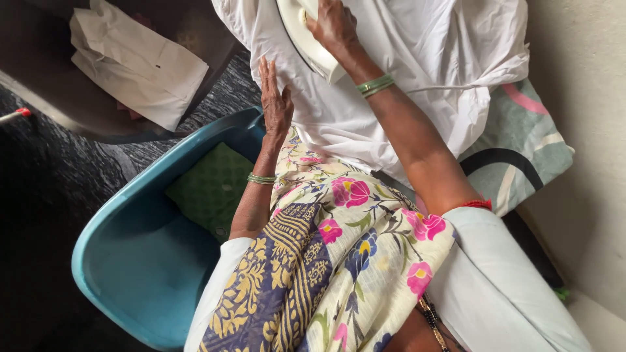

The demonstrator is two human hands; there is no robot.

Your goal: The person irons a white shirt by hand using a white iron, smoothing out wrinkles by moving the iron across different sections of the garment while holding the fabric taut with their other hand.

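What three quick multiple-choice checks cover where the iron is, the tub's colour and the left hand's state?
1. The iron rests on: A the white garment; B the folded cloth; C the floor.
2. The plastic tub is: A red; B blue; C white.
3. The left hand is: A gripping the iron; B inside the tub; C pressed flat on the garment.

A: the right hand holds it on white fabric.
B: its rim is blue.
C: the fingers lie spread on cloth.
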